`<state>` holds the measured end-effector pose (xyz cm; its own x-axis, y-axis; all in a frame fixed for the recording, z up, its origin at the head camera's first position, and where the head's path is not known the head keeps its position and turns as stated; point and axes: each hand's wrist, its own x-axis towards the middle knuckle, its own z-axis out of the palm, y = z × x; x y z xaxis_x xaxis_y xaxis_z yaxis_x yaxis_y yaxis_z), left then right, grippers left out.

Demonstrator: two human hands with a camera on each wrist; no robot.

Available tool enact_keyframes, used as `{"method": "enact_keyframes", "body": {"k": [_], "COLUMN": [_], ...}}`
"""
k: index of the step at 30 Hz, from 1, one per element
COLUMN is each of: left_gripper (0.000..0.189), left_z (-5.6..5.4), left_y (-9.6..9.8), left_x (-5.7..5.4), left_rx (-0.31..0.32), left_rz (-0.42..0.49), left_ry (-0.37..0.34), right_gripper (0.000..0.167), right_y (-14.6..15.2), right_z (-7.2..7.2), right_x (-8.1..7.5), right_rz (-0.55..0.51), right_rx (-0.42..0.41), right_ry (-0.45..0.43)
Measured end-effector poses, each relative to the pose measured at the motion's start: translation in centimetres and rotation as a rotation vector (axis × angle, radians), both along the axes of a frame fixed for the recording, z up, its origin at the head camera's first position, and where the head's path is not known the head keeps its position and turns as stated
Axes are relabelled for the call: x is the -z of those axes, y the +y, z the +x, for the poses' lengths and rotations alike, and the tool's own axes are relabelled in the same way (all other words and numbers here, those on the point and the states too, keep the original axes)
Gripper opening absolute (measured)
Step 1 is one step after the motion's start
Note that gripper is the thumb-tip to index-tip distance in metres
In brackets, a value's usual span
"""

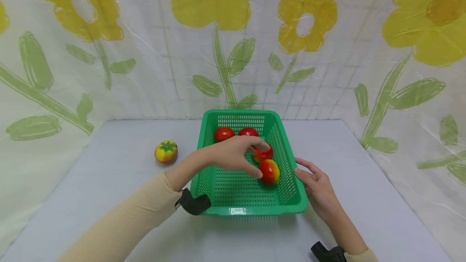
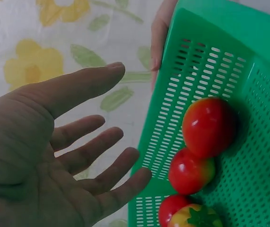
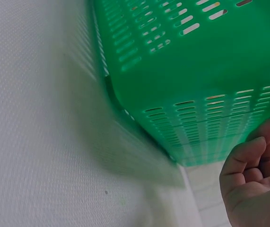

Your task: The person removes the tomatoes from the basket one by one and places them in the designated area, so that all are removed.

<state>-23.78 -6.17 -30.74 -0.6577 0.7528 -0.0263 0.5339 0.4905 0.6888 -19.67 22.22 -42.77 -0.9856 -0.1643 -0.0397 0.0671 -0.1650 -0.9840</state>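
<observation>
A green plastic basket [image 1: 240, 211] with slotted walls holds several red tomatoes, one of them with a yellow flank [image 1: 269, 172]. Over the basket, my left hand [image 1: 234, 153] has its thumb and fingers spread apart, with nothing in its grasp. The left wrist view shows that bare palm and the parted fingers beside the tomatoes [image 2: 209, 126]. At the basket's right side, my right hand [image 1: 322, 189] holds the rim with curled fingers and thumb, also seen as a bent hand [image 3: 255, 175] in the right wrist view.
A yellow-and-red tomato [image 1: 166, 151] with a green leafy top sits on the white table [image 1: 131, 181], left of the basket. Behind the table hangs a pale curtain [image 1: 156, 60] printed with yellow flowers. Dark wrist cameras are strapped to both forearms.
</observation>
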Motion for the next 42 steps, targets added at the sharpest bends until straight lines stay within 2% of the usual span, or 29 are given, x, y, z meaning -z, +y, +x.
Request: {"method": "enact_keyframes", "body": {"k": [4, 7, 10, 15, 20, 24, 27, 32, 37, 42], "left_gripper": [0.055, 0.052, 0.051, 0.049, 0.050, 0.051, 0.051, 0.047, 0.046, 0.047], "left_z": [-2.1, -3.4, -4.4, -5.5, -6.0, -6.2, -6.2, -6.2, -6.2, -6.2], "left_y": [0.9, 1.4, 1.8, 2.4, 2.9, 3.5, 3.9, 4.4, 4.4, 4.4], "left_x": [0.9, 1.7, 2.4, 3.4, 4.5, 5.7, 6.6, 7.4, 7.9, 8.0], "left_rx": [0.053, 0.066, 0.056, 0.020, -0.014, -0.026, -0.021, -0.037, -0.060, -0.051], "left_rz": [0.036, 0.080, 0.111, 0.165, 0.260, 0.283, 0.274, 0.262, 0.228, 0.213], "left_ry": [-0.086, -0.167, -0.235, -0.284, -0.305, -0.304, -0.302, -0.306, -0.318, -0.327], "right_gripper": [0.054, 0.054, 0.055, 0.054, 0.053, 0.052, 0.051, 0.051, 0.049, 0.050], "right_y": [0.0, 0.0, 0.0, 0.0, 0.0, 0.0, -0.1, -0.1, 0.0, 0.0], "right_z": [0.0, 0.0, 0.0, -0.1, -0.1, 0.0, -0.1, 0.0, -0.1, 0.0], "right_x": [0.0, 0.0, 0.0, 0.1, 0.0, 0.0, 0.0, 0.1, 0.3, 0.3], "right_rz": [0.014, 0.026, 0.029, 0.028, 0.022, 0.008, 0.008, 0.014, 0.008, 0.002], "right_rx": [0.003, 0.008, 0.008, 0.006, -0.001, -0.002, -0.003, 0.004, 0.004, 0.003], "right_ry": [0.000, 0.002, 0.001, -0.002, -0.002, 0.000, 0.005, 0.012, 0.011, 0.015]}}
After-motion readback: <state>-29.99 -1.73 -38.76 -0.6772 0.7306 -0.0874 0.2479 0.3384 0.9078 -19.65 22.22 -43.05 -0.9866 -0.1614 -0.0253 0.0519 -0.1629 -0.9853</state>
